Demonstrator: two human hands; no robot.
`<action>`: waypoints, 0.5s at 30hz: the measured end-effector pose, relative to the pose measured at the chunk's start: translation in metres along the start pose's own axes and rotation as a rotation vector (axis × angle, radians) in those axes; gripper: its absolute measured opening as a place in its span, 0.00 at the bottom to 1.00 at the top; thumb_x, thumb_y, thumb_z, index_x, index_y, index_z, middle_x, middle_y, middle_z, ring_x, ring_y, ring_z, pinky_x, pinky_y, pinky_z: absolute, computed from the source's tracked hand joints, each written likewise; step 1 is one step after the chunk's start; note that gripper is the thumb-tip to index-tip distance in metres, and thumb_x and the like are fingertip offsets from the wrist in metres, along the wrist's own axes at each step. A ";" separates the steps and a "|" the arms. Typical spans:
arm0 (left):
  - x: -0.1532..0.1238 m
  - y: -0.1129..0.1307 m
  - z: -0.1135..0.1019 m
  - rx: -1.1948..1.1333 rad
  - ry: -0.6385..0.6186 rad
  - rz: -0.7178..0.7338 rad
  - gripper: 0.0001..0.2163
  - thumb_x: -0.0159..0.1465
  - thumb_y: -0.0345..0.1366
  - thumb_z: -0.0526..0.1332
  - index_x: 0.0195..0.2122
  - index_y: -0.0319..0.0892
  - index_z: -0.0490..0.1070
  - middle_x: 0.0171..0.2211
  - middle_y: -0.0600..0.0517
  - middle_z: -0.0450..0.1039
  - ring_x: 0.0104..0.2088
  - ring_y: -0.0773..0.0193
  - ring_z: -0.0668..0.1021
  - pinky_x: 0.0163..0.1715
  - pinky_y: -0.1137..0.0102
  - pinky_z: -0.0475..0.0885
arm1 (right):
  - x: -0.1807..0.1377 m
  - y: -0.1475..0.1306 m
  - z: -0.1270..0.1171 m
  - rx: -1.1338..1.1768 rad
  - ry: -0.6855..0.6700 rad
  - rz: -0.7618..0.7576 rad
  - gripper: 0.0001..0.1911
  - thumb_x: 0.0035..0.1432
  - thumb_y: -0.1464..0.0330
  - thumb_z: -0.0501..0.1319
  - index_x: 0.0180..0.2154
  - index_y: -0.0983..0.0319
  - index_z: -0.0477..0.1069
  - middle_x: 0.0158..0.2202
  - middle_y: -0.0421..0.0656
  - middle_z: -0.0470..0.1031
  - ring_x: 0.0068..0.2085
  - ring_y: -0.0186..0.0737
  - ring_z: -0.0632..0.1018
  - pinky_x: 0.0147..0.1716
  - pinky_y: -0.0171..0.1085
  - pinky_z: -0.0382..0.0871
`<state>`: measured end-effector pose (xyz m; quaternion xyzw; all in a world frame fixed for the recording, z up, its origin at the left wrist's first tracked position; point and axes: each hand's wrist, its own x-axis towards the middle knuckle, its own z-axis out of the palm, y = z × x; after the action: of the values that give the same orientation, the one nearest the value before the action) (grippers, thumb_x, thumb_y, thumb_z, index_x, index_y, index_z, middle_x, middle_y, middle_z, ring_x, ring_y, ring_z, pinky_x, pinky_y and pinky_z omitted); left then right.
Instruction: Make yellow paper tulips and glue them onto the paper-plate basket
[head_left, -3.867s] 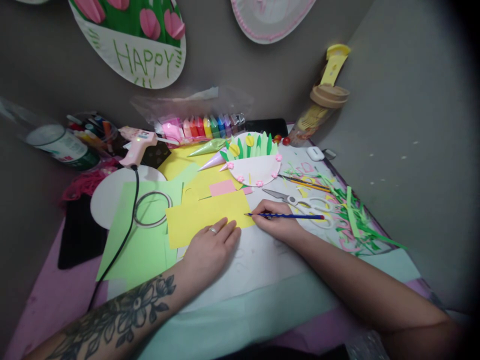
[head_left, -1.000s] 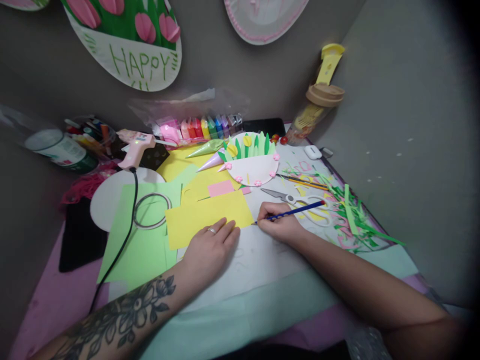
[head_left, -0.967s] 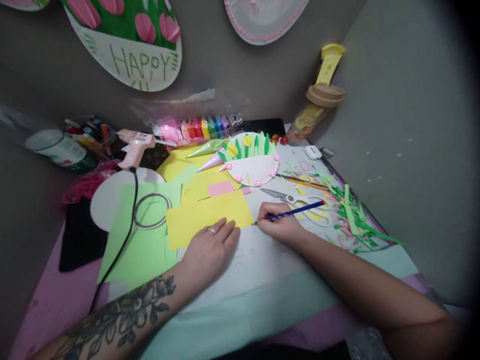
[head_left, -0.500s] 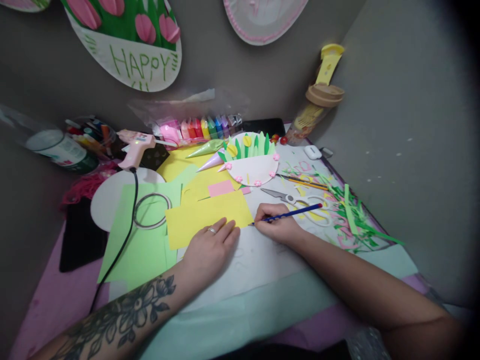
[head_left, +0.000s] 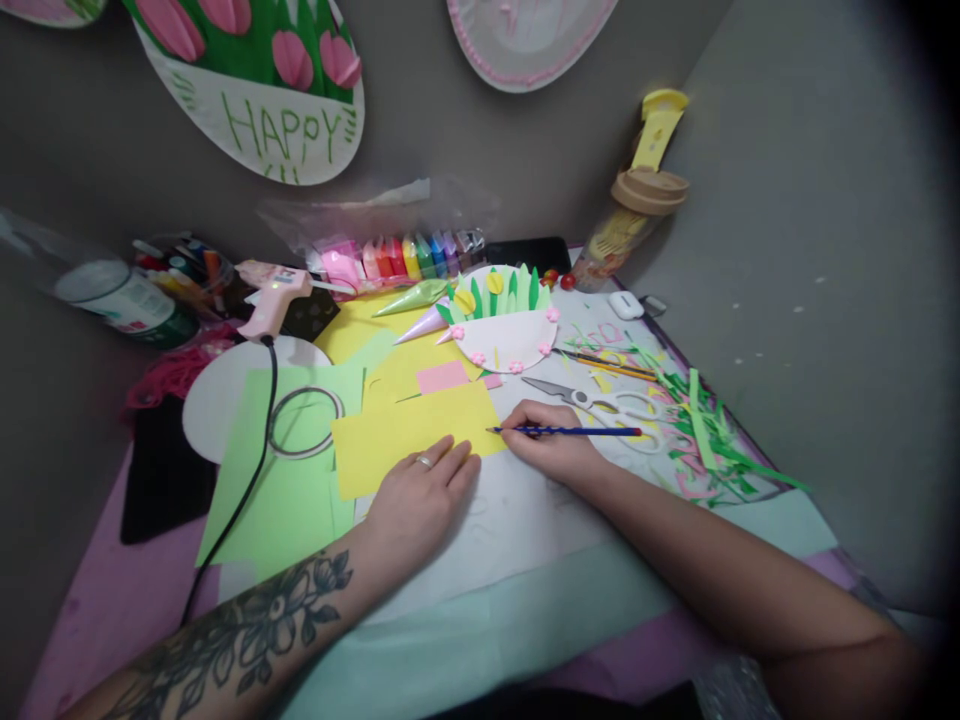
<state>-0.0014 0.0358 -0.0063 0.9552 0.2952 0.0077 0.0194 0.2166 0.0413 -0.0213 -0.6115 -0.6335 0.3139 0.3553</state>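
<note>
My left hand (head_left: 426, 492) lies flat with fingers stretched out, pressing on the lower edge of a yellow paper sheet (head_left: 409, 432). At the sheet's right end, my right hand (head_left: 551, 440) pinches a blue pencil (head_left: 585, 431). The pencil's tip points left over the yellow paper; whether it touches the surface I cannot tell. White-handled scissors (head_left: 600, 402) lie open just beyond my right hand. Behind the yellow sheet stands a paper-plate flower craft (head_left: 501, 342) with green leaves, yellow tulips and small pink flowers.
Left of the yellow sheet are green paper (head_left: 296, 515), a tape ring (head_left: 307, 422) and a pink glue gun (head_left: 274, 302) with a black cord. Paper scraps (head_left: 701, 440) are strewn at right. A lidded cup (head_left: 626, 225) stands near the wall.
The pencil tip has moved up and left from the sheet's lower right corner onto its right end, and the pencil has swung nearly level. My left hand stays in place.
</note>
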 end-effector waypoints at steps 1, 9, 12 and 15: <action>0.000 0.000 0.000 0.000 -0.001 -0.001 0.16 0.65 0.27 0.51 0.53 0.37 0.67 0.55 0.45 0.70 0.54 0.52 0.72 0.41 0.60 0.75 | 0.000 0.000 0.000 -0.002 -0.003 0.000 0.04 0.45 0.73 0.59 0.23 0.62 0.72 0.22 0.37 0.74 0.25 0.33 0.72 0.24 0.31 0.64; 0.000 0.000 0.000 -0.013 -0.008 -0.009 0.16 0.65 0.27 0.52 0.53 0.37 0.67 0.55 0.45 0.70 0.54 0.52 0.72 0.42 0.60 0.75 | 0.000 -0.003 -0.001 0.000 -0.043 -0.017 0.04 0.45 0.73 0.59 0.22 0.62 0.72 0.21 0.38 0.74 0.24 0.33 0.72 0.23 0.30 0.63; 0.000 0.000 -0.001 -0.015 -0.009 -0.003 0.16 0.65 0.27 0.52 0.54 0.37 0.66 0.54 0.44 0.70 0.55 0.52 0.71 0.42 0.60 0.75 | 0.000 -0.004 -0.002 0.008 -0.054 -0.024 0.04 0.44 0.73 0.59 0.22 0.62 0.72 0.20 0.38 0.74 0.23 0.32 0.72 0.23 0.30 0.62; 0.000 0.000 0.000 -0.024 -0.004 -0.003 0.16 0.65 0.27 0.52 0.54 0.37 0.66 0.54 0.43 0.70 0.55 0.52 0.71 0.42 0.60 0.75 | 0.000 -0.005 -0.002 0.015 -0.067 -0.030 0.05 0.44 0.74 0.58 0.22 0.63 0.72 0.20 0.38 0.73 0.23 0.32 0.72 0.22 0.30 0.62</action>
<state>-0.0012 0.0358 -0.0062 0.9545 0.2965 0.0094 0.0313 0.2158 0.0405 -0.0162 -0.5882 -0.6519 0.3336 0.3432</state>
